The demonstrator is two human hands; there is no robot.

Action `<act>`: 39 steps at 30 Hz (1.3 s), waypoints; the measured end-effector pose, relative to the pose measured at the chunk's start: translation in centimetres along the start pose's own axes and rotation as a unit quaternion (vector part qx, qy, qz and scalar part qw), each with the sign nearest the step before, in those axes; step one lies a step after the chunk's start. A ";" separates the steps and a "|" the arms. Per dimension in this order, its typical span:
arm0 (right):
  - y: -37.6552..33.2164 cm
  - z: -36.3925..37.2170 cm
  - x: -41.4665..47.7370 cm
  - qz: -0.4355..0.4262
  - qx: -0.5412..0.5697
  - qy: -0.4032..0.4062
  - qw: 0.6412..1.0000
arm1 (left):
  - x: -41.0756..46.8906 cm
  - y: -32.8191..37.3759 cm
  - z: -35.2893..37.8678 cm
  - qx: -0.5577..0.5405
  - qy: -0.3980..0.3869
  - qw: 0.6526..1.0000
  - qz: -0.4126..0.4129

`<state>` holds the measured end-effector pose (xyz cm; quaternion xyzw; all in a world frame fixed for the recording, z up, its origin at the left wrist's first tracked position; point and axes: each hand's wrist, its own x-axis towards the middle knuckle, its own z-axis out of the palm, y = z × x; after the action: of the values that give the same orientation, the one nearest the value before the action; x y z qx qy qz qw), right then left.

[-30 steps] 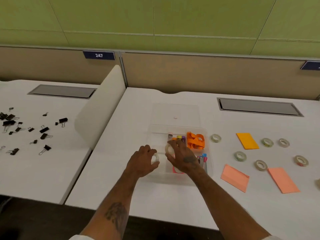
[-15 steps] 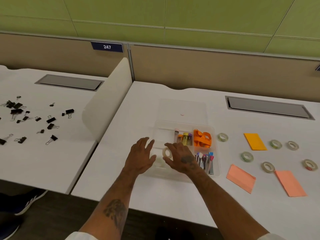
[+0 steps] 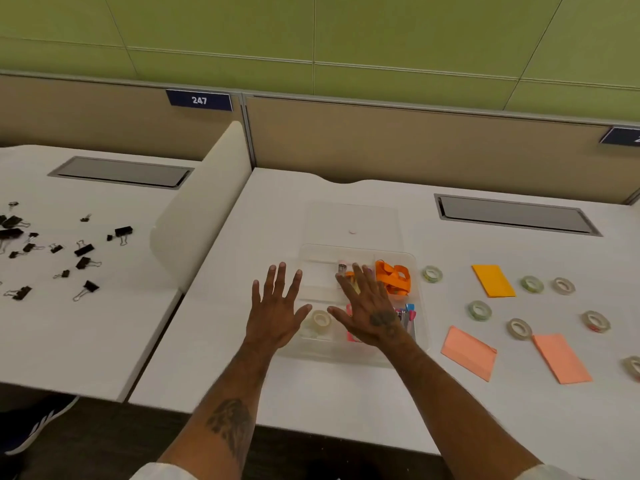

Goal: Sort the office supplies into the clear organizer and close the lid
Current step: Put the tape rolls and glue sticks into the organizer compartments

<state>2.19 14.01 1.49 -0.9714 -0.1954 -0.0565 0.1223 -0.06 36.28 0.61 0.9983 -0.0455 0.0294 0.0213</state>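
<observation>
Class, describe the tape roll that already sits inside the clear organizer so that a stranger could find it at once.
Start at the clear organizer in the middle of the right-hand desk. In its near-left compartment, between the spread left hand and right hand, lies a pale tape roll. Every other roll lies loose on the desk, right of the organizer.

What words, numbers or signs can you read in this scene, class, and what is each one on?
"247": white digits on the blue plate fixed to the tan partition.
A second blue plate at the right edge is cut off by the frame, so it cannot be read.
The tape rolls, such as the one in the organizer, show no readable print.
</observation>
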 end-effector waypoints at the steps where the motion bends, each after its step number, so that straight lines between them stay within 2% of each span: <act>1: 0.4 -0.2 -0.2 0.013 -0.009 -0.002 1.000 | 0.1 0.2 -0.1 0.000 0.004 1.000 0.001; 4: 1.5 -0.9 -1.0 0.050 -0.035 -0.019 0.998 | 0.7 1.1 -0.3 0.009 0.007 1.000 0.011; 11: 5.2 -2.1 -3.5 0.105 -0.048 -0.004 0.993 | 2.9 5.4 -0.4 -0.015 0.004 0.997 0.069; 23: 16.6 -4.6 -10.3 0.222 -0.064 -0.004 0.973 | 6.6 19.4 0.1 -0.030 -0.023 0.982 0.184; 31: 25.2 -5.6 -14.3 0.245 -0.071 -0.021 0.967 | 8.1 29.6 2.2 -0.053 -0.037 0.975 0.211; 39: 31.1 -5.2 -16.0 0.239 -0.053 -0.068 0.967 | 9.4 35.4 4.2 -0.052 -0.068 0.974 0.211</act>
<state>-0.58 -21.01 -2.77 -0.9966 0.0383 0.0307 0.0668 6.28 0.05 -1.58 0.9633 -0.2583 -0.0375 0.0630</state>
